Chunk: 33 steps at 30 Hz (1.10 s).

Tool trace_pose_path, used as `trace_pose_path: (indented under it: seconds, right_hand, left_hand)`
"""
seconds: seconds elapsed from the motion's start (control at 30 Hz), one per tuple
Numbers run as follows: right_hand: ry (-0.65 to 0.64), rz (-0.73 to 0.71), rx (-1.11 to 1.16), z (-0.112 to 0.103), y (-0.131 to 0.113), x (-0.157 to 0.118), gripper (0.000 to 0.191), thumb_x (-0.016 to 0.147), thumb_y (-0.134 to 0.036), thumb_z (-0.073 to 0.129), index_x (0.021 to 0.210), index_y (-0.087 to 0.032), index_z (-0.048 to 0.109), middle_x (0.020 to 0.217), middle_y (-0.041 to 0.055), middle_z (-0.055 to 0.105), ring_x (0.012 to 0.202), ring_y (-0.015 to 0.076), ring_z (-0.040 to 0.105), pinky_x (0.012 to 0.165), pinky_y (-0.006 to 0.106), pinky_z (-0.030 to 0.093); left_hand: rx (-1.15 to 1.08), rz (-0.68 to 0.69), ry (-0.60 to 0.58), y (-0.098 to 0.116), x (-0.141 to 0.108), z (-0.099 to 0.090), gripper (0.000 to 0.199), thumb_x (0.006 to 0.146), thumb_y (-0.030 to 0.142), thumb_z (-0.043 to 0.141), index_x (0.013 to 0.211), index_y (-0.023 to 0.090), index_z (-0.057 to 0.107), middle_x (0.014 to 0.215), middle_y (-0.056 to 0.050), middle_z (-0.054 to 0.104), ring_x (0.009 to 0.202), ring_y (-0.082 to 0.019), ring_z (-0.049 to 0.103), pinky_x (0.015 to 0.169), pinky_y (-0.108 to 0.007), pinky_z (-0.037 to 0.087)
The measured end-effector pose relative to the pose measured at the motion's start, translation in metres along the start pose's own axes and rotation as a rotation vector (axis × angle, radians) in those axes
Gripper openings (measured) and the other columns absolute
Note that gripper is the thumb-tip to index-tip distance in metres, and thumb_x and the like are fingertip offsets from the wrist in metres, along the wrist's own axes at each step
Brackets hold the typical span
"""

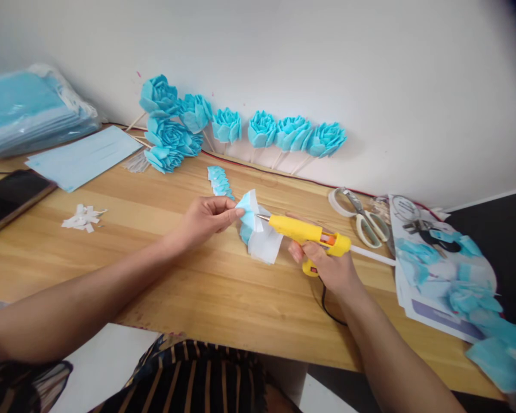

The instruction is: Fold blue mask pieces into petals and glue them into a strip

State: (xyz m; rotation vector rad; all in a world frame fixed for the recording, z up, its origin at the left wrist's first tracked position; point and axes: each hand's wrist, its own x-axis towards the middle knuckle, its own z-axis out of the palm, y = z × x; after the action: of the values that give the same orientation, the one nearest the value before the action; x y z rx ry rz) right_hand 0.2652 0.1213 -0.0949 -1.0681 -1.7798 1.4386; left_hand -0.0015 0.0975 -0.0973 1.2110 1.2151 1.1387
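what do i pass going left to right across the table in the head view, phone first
phone, pile of white scraps, left hand, blue-and-white piece, glue gun, scissors, printed paper

A glue gun (296, 228), scissors (361, 215) and blue flowers (262, 128) mark a craft workspace.

Wooden table (223, 304) bearing phone (12, 201); white scraps (85, 218); scissors (360, 210)
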Motion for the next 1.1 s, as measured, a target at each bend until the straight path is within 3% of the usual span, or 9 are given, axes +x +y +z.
trace_pose_path:
  seconds: [0.13, 0.2, 0.3, 0.4, 0.53, 0.7, 0.83, 0.97, 1.1]
  right_hand:
    - [0.050, -0.022, -0.089, 0.001, -0.007, 0.003, 0.036, 0.087, -0.051, 0.065, 0.103, -0.020, 0.074, 0.066, 0.0016, 0.062, 0.065, 0.0168, 0.055, 0.060, 0.031, 0.050]
    - [0.056, -0.057, -0.110, 0.001, -0.007, 0.005, 0.033, 0.087, -0.052, 0.064, 0.091, -0.021, 0.074, 0.073, 0.0044, 0.068, 0.075, 0.0198, 0.062, 0.075, 0.036, 0.056]
    - [0.075, -0.095, -0.081, 0.000, -0.005, 0.007, 0.032, 0.087, -0.052, 0.065, 0.080, -0.022, 0.073, 0.083, 0.0065, 0.072, 0.088, 0.0222, 0.067, 0.096, 0.041, 0.055]
    - [0.114, -0.089, -0.041, 0.000, -0.002, 0.007, 0.031, 0.088, -0.050, 0.065, 0.095, -0.021, 0.074, 0.084, 0.0048, 0.072, 0.089, 0.0212, 0.068, 0.099, 0.042, 0.054]
    - [0.199, -0.087, -0.083, -0.001, 0.001, 0.011, 0.048, 0.087, -0.046, 0.068, 0.128, -0.022, 0.065, 0.087, 0.0028, 0.074, 0.088, 0.0196, 0.070, 0.092, 0.040, 0.057]
    - [0.315, -0.086, -0.122, -0.016, -0.004, 0.020, 0.063, 0.086, -0.047, 0.066, 0.145, -0.028, 0.051, 0.103, 0.0048, 0.073, 0.094, 0.0198, 0.070, 0.081, 0.036, 0.059]
    - [0.327, -0.058, -0.551, -0.044, -0.008, 0.011, 0.063, 0.085, -0.038, 0.065, 0.145, -0.024, 0.051, 0.102, 0.0083, 0.075, 0.096, 0.0264, 0.069, 0.080, 0.040, 0.057]
    - [0.156, -0.073, -1.063, -0.080, 0.007, -0.014, 0.067, 0.083, -0.024, 0.063, 0.148, -0.019, 0.049, 0.114, 0.0169, 0.073, 0.102, 0.0361, 0.068, 0.087, 0.049, 0.053]
    - [0.053, -0.029, -1.145, -0.105, 0.012, -0.034, 0.077, 0.079, -0.018, 0.066, 0.152, -0.019, 0.044, 0.124, 0.0184, 0.071, 0.113, 0.0418, 0.067, 0.094, 0.058, 0.053]
  left_hand:
    - [-0.017, 0.026, -0.001, 0.000, -0.001, -0.001, 0.037, 0.076, 0.050, 0.075, 0.067, 0.016, 0.061, 0.051, 0.005, 0.044, 0.048, -0.007, 0.033, 0.049, -0.024, 0.023]
    - [-0.026, 0.044, -0.003, 0.000, 0.000, -0.002, 0.036, 0.077, 0.048, 0.074, 0.067, 0.016, 0.061, 0.051, 0.005, 0.045, 0.048, -0.007, 0.034, 0.050, -0.024, 0.024]
    - [-0.036, 0.063, 0.002, -0.001, 0.001, -0.003, 0.035, 0.078, 0.046, 0.073, 0.067, 0.016, 0.061, 0.051, 0.005, 0.045, 0.048, -0.007, 0.035, 0.051, -0.024, 0.025]
    - [-0.040, 0.062, 0.016, 0.000, 0.002, -0.003, 0.034, 0.078, 0.046, 0.073, 0.067, 0.016, 0.060, 0.050, 0.005, 0.045, 0.048, -0.007, 0.035, 0.051, -0.023, 0.025]
    - [-0.028, 0.068, 0.018, 0.002, 0.002, -0.003, 0.034, 0.077, 0.046, 0.073, 0.067, 0.016, 0.061, 0.050, 0.005, 0.046, 0.048, -0.007, 0.035, 0.051, -0.023, 0.025]
    - [-0.028, 0.072, 0.040, 0.003, 0.000, -0.003, 0.034, 0.077, 0.045, 0.073, 0.066, 0.016, 0.061, 0.049, 0.005, 0.045, 0.048, -0.007, 0.034, 0.051, -0.023, 0.025]
    - [-0.030, 0.086, 0.074, 0.003, 0.000, -0.001, 0.033, 0.076, 0.045, 0.073, 0.065, 0.016, 0.061, 0.049, 0.005, 0.045, 0.048, -0.007, 0.033, 0.051, -0.023, 0.025]
    - [-0.043, 0.104, 0.035, 0.006, -0.004, 0.001, 0.033, 0.078, 0.045, 0.072, 0.065, 0.017, 0.060, 0.050, 0.005, 0.044, 0.049, -0.007, 0.033, 0.051, -0.023, 0.026]
    - [-0.053, 0.124, -0.013, 0.008, -0.007, 0.003, 0.035, 0.080, 0.045, 0.070, 0.063, 0.017, 0.057, 0.051, 0.005, 0.044, 0.050, -0.007, 0.034, 0.051, -0.023, 0.026]
